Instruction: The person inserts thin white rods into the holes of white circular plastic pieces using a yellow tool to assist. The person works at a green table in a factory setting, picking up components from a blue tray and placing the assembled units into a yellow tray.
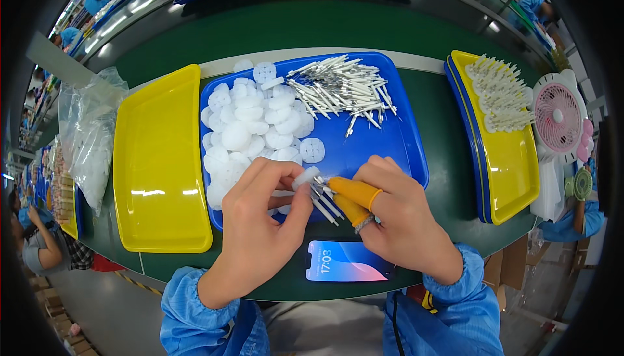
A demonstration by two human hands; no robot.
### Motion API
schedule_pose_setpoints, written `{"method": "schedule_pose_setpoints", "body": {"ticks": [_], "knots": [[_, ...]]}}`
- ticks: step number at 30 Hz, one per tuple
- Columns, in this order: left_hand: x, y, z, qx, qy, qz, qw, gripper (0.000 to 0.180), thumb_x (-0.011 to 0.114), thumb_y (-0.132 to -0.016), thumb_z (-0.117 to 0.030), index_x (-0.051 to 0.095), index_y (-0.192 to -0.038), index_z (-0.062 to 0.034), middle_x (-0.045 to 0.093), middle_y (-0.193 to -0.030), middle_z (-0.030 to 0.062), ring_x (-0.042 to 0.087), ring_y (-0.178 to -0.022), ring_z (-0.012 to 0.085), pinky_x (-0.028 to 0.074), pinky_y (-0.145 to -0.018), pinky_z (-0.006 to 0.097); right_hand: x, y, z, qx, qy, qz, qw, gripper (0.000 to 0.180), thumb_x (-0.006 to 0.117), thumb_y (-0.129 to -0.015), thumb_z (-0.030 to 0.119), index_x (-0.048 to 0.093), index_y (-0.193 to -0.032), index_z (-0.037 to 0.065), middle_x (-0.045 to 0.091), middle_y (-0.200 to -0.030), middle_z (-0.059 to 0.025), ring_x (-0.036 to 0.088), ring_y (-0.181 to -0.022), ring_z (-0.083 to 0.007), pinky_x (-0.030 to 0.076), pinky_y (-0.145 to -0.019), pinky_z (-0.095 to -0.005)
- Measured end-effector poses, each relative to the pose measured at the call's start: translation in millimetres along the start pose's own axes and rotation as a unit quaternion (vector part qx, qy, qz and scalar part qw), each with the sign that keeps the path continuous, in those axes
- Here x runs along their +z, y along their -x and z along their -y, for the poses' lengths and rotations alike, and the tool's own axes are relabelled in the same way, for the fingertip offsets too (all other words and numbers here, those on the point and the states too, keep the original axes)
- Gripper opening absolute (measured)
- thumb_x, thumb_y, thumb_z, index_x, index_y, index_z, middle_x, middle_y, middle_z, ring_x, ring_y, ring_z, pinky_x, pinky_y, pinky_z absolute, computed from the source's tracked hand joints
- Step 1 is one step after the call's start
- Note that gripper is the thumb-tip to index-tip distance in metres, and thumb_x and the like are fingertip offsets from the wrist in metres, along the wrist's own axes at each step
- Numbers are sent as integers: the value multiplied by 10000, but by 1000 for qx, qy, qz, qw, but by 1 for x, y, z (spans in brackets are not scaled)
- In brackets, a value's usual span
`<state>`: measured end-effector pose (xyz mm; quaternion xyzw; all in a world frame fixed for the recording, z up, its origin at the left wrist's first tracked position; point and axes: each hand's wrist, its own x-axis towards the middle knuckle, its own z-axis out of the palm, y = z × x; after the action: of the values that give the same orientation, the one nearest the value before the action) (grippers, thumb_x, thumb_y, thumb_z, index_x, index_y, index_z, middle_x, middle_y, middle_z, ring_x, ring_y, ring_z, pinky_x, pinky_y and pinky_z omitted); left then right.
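My left hand (260, 223) is closed, with a white plastic disc (307, 177) pinched between thumb and fingers over the near edge of the blue tray (390, 151). On my right hand (403, 210), yellow finger cots (354, 192) cover fingertips that press together at the disc's right side. Several thin white rods with metal ends (326, 204) fan out just below the disc. Whether they sit in the disc or in my right fingers I cannot tell. Beyond my hands, the tray carries a heap of white discs (244, 132) and a pile of loose rods (344, 89).
To the left stand a bare yellow tray (159, 161) and a clear plastic bag (91, 135). Stacked trays (507, 180) at the right hold discs with upright rods (499, 93); a pink-and-white fan (559, 114) is beside them. A phone (348, 262) lies near the table's front edge.
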<state>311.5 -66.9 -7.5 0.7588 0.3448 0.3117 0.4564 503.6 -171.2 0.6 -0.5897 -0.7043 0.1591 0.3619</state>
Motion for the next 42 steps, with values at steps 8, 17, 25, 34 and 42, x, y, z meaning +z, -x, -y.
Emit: {"method": "schedule_pose_setpoints", "body": {"ticks": [8, 17, 25, 34, 42], "knots": [[2, 3, 3, -9, -14, 1, 1000, 171, 797, -932, 38, 691, -1066, 55, 722, -1025, 146, 802, -919, 250, 695, -780, 358, 4, -2, -4, 2, 28, 1, 1000, 451, 745, -612, -76, 762, -1062, -105, 594, -977, -141, 575, -927, -330, 462, -811, -445], [-2, -1, 0, -15, -7, 3, 1000, 171, 784, -920, 50, 686, -1060, 58, 713, -1019, 142, 800, -915, 242, 700, -789, 360, 4, 3, 1, 7, -18, -40, 999, 489, 730, -626, -75, 768, -1113, -91, 611, -969, -136, 575, -898, -334, 469, -799, -446], [-4, 0, 0, -43, 16, 19, 999, 145, 771, -938, 37, 684, -1053, 52, 720, -1018, 136, 801, -893, 225, 684, -762, 340, 3, -2, -8, -1, -5, -46, 999, 442, 754, -694, -103, 790, -1131, -44, 643, -913, -120, 591, -837, -309, 449, -747, -417], [-1, 2, 2, -36, 28, 24, 999, 170, 798, -916, 49, 687, -1044, 55, 721, -994, 135, 800, -886, 231, 701, -785, 362, 6, -3, -3, -1, 35, -35, 999, 449, 759, -670, -66, 786, -1118, -52, 633, -969, -121, 582, -886, -309, 438, -773, -438], [2, 4, 6, 54, -43, 3, 998, 187, 798, -897, 46, 705, -1059, 48, 699, -973, 146, 785, -826, 284, 681, -768, 359, 20, -3, 4, 21, 8, -57, 998, 423, 770, -697, -110, 795, -1112, -34, 670, -906, -97, 586, -797, -294, 424, -707, -418]]}}
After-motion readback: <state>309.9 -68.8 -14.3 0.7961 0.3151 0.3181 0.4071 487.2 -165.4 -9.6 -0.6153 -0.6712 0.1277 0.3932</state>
